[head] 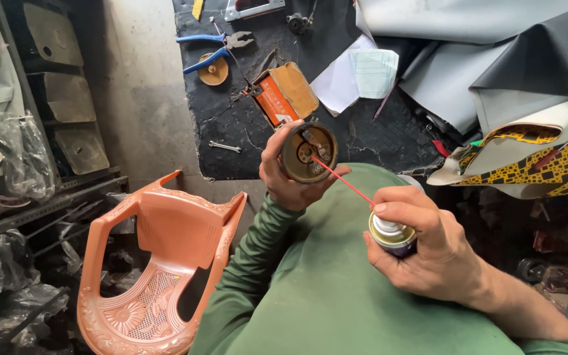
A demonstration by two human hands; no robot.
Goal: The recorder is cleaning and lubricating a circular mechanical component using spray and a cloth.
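My left hand (283, 176) grips a round rusty metal part (307, 152), its open face turned toward me with small fittings inside. In my right hand (428, 246) is a spray can (392, 235) with a white cap, my forefinger resting on its nozzle. A thin red straw (343, 180) runs from the nozzle up to the middle of the round part. Both hands are above my lap, over a green garment.
A black mat (231, 118) lies ahead with blue-handled pliers (213, 47), a small wrench (225, 146), an orange box (285, 94) and papers (356, 75). An orange plastic chair (159, 263) stands at lower left. Grey and patterned fabrics (534, 151) pile up on the right.
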